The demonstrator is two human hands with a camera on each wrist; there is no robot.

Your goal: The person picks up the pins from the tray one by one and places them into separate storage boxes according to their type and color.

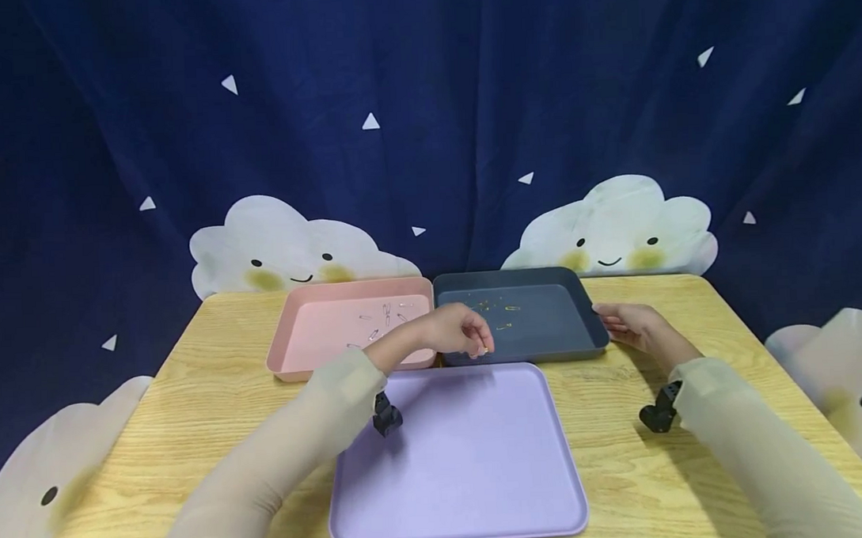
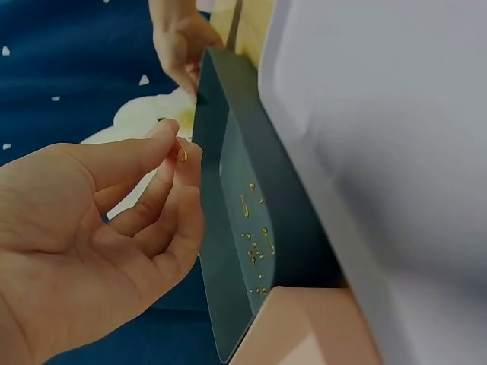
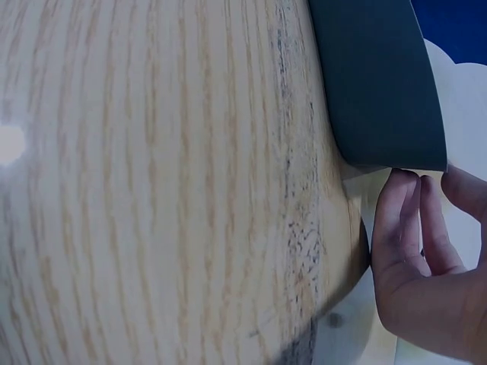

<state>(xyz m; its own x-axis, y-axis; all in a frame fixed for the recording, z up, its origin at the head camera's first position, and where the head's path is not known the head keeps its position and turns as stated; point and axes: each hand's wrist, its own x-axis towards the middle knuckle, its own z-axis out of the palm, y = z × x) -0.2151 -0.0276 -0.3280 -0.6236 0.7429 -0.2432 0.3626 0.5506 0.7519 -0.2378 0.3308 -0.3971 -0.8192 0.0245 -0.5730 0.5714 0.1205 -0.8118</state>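
My left hand [image 1: 462,331] pinches a small gold safety pin [image 2: 182,150] between thumb and forefinger, above the front left of the dark blue-grey tray [image 1: 555,345]. In the head view the hand hides much of the pin. Several gold safety pins [image 1: 512,308] lie in the dark tray's left half. At that tray's right end, my right hand [image 1: 632,325] touches the outside of the wall with its fingertips, thumb up at the rim. The right wrist view shows those fingers [image 3: 396,205] slightly bent against the wall.
A pink tray [image 1: 312,328] with several silver safety pins [image 1: 374,334] stands against the dark tray's left side. In front lies a lilac tray [image 1: 466,458]. All stand on a wooden table [image 1: 194,435], with a dark blue curtain [image 1: 434,142] behind.
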